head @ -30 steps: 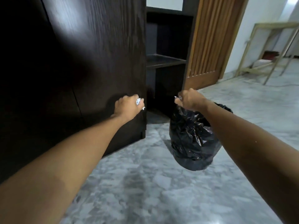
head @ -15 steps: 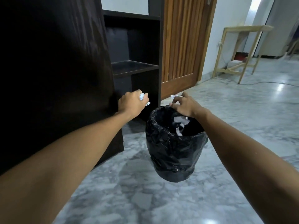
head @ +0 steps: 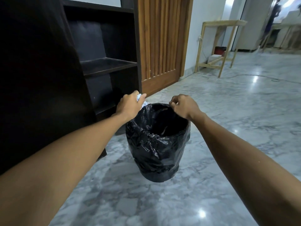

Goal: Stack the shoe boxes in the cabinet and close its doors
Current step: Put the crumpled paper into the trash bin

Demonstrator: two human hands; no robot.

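Both arms reach out over the bin (head: pixel 157 144), which stands on the marble floor (head: pixel 228 128) just right of the dark cabinet (head: pixel 40 79). The left hand (head: pixel 130 105) hangs over the bin's near-left rim, fingers curled round a wad of white paper (head: pixel 141 99). The right hand (head: pixel 184 106) is above the far-right rim, fingertips drawn together as if pinching; whether any scrap is between them I cannot tell. The bin is lined with a black bag, and a pale scrap or two seems to lie down inside.

As for the shoe boxes, none is anywhere to be seen, neither on the floor nor on the open shelf (head: pixel 107 64) just behind the bin, which looks bare. The cabinet's big front panel fills the left side, too dark for me to say whether it is a shut door or a side wall.

So this looks like a side errand, throwing away paper. I cannot say how far the stacking has got, or whether the doors are shut, since the inside is hidden.
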